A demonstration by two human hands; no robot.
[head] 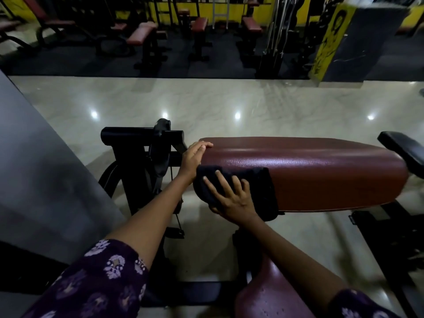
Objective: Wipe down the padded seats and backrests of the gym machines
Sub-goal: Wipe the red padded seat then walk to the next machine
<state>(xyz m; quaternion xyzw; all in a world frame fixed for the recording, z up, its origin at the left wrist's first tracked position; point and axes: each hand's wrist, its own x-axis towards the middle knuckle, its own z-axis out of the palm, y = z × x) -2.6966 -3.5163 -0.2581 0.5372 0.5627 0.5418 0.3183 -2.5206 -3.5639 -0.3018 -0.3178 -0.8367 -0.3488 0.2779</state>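
A long maroon padded backrest [321,171] lies across the middle of the view on a black machine frame. My left hand [193,158] rests on its left end, fingers straight over the top edge. A dark cloth [259,191] is draped over the pad's near left corner. My right hand [231,198] presses flat on that cloth with fingers spread and the thumb under the pad's lower edge. A second maroon seat pad [270,294] sits low in front of me, under my right forearm.
A black frame with a roller bar [142,135] stands left of the pad, and a black pad [403,152] at its right end. A grey wall panel [34,168] fills the left side. Glossy tiled floor [229,99] lies beyond, with several benches [140,35] and a pillar [348,42] at the back.
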